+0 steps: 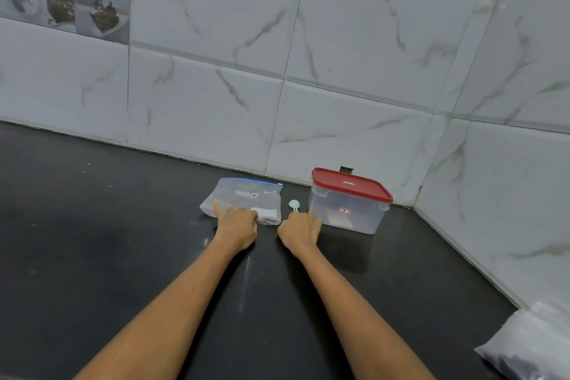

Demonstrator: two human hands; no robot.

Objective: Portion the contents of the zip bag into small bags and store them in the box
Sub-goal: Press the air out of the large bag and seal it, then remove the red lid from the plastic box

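Note:
The clear zip bag [246, 197], with a blue zip strip and white lettering, lies flat on the black counter [123, 241] near the wall. My left hand [237, 225] holds its near edge, thumb lying on top of the bag. A small pale green spoon [293, 203] lies between the bag and the box. My right hand [300, 230] covers its handle with curled fingers, and only the bowl shows. The clear plastic box [348, 210] stands to the right with its red lid [351, 187] on. No small bags are visible near my hands.
White marble-look tiles form the back wall and the right-hand wall, meeting in a corner behind the box. A white plastic bag [530, 345] lies at the counter's near right edge. Bare black counter stretches to the left and front.

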